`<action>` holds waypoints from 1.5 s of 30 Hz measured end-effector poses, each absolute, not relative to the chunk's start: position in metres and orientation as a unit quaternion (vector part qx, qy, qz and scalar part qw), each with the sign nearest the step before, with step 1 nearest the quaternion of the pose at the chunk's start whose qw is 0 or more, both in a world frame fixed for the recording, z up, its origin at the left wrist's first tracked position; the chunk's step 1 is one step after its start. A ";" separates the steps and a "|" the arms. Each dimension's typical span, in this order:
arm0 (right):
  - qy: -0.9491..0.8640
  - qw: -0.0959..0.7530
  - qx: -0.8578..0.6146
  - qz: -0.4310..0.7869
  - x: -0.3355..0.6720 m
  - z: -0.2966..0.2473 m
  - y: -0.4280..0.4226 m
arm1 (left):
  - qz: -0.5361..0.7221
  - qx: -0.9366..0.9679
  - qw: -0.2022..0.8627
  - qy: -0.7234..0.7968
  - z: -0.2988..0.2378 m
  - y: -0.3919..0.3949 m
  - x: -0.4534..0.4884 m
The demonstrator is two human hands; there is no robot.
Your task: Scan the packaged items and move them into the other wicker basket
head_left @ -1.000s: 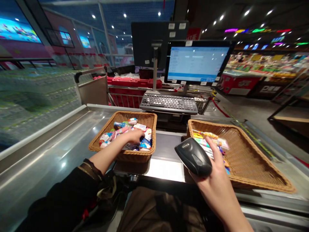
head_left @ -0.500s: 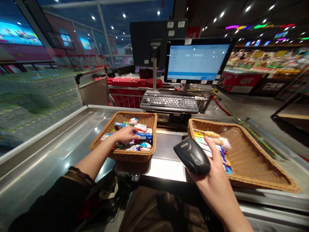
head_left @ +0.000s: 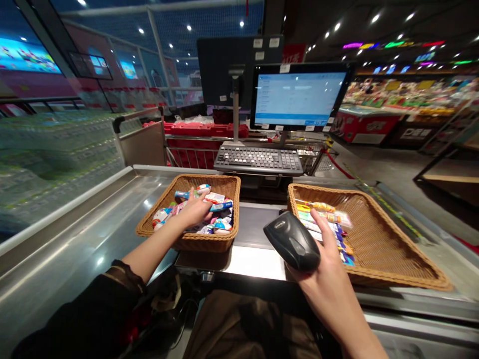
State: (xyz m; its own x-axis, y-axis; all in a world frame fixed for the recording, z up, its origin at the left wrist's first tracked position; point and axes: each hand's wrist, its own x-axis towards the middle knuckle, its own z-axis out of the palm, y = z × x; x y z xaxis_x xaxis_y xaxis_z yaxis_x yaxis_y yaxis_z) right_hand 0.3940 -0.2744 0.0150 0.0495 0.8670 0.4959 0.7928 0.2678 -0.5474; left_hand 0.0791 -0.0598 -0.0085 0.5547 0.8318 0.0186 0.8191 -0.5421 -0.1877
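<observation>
My left hand [head_left: 194,209] is over the left wicker basket [head_left: 207,243], its thumb and index finger closed on one end of a slim blue pack [head_left: 223,205]. The other fingers are spread over the goods. Around it lie egg-shaped packs, including a blue and white one [head_left: 222,227], and a second blue pack [head_left: 182,195]. My right hand [head_left: 325,269] grips a black barcode scanner [head_left: 294,242], its head pointing up and left. Beside that hand, the right wicker basket [head_left: 396,234] holds several colourful packets [head_left: 325,219] at its left end.
Behind the baskets stand a keyboard [head_left: 258,158] and a lit monitor [head_left: 299,97]. A metal counter [head_left: 108,224] with a raised edge runs left. Beyond are a shopping cart [head_left: 194,154] and stacked bottle packs [head_left: 56,149]. A grey plate [head_left: 256,227] lies between the baskets.
My left hand has turned, with its fingers now more spread, and the slim blue pack has risen slightly and tilted. My right hand keeps the scanner in nearly the same place. The view has shifted slightly.
</observation>
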 end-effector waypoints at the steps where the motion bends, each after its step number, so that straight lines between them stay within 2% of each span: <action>1: -0.688 0.400 -0.604 0.045 0.394 0.016 -0.274 | 0.007 -0.874 0.087 -0.478 -0.006 -0.059 0.078; 6: -0.696 0.395 -0.600 0.022 0.392 0.025 -0.267 | -0.126 -0.860 0.100 -0.484 0.021 -0.065 0.089; 14: -0.706 0.357 -0.612 -0.017 0.386 0.030 -0.257 | -0.192 -0.904 0.117 -0.364 0.042 -0.089 0.149; 34: -0.698 0.352 -0.624 -0.004 0.395 0.021 -0.268 | -0.223 -0.912 0.058 -0.339 0.032 -0.082 0.165; 45: -0.638 0.411 -0.649 -0.046 0.444 0.032 -0.287 | -0.250 -0.922 0.077 -0.285 0.033 -0.076 0.194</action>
